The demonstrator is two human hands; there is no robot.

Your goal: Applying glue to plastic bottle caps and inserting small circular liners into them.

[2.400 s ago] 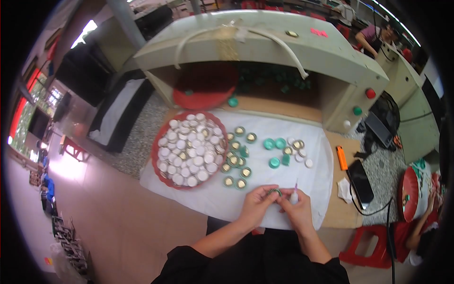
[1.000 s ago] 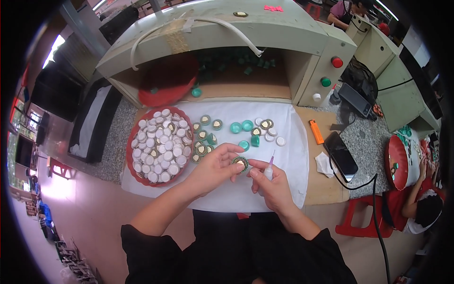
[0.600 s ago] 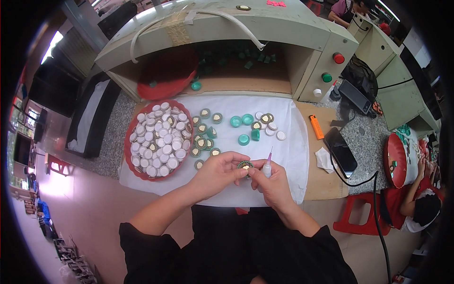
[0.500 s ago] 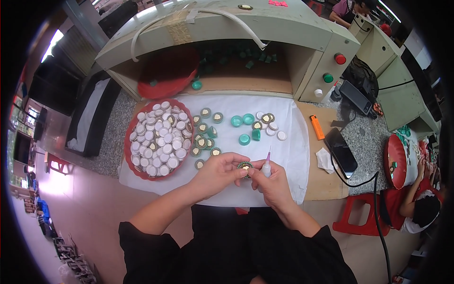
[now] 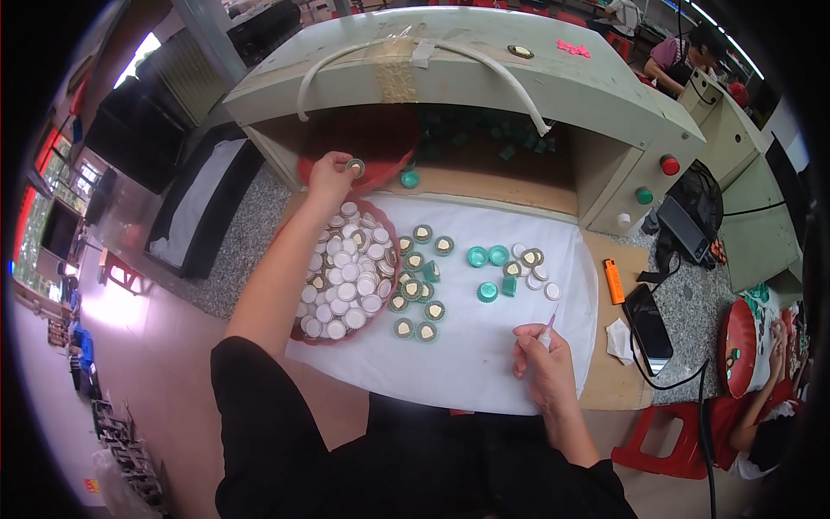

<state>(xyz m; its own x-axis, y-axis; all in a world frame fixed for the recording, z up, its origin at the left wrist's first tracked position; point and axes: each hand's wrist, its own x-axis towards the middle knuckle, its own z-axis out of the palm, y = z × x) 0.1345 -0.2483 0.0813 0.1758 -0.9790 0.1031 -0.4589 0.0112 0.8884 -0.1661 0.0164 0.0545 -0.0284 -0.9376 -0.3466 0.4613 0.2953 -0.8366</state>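
The left hand point(image 5: 334, 178) is hovering left of centre, by the far rim of a red basin point(image 5: 386, 223), and its fingertips are pinching a green-rimmed cap point(image 5: 355, 168) with a gold centre. I can't tell how high above the rim it is hanging. A red dish point(image 5: 389, 149) is sitting in the mouth of the grey-green cabinet point(image 5: 475, 54) right behind that hand, so the wall and overhang are leaving it little depth there. The forearm is crossing the basin's left side, beside the heaped white discs point(image 5: 346, 271).

At lower right of centre, the right hand point(image 5: 551, 368) is curling its fingers around a small white bottle point(image 5: 545, 340), with the purple needle tip pointing up. The white sheet point(image 5: 475, 363) is spreading broadly between this hand and the gold-centred green cups point(image 5: 418, 290) beside the basin, giving it sideways room. Plain green cups point(image 5: 488, 291) are standing farther up. The sheet's near edge is bowing along the person's lap; at right, brown cardboard point(image 5: 622, 394) is bordering it, with an orange tool point(image 5: 614, 281) lying on top and a black phone point(image 5: 648, 329) just beyond.

As for markings, the gold faces are showing shapes too small for me to read. Red, green and white buttons point(image 5: 644, 195) are lining the cabinet's right panel.
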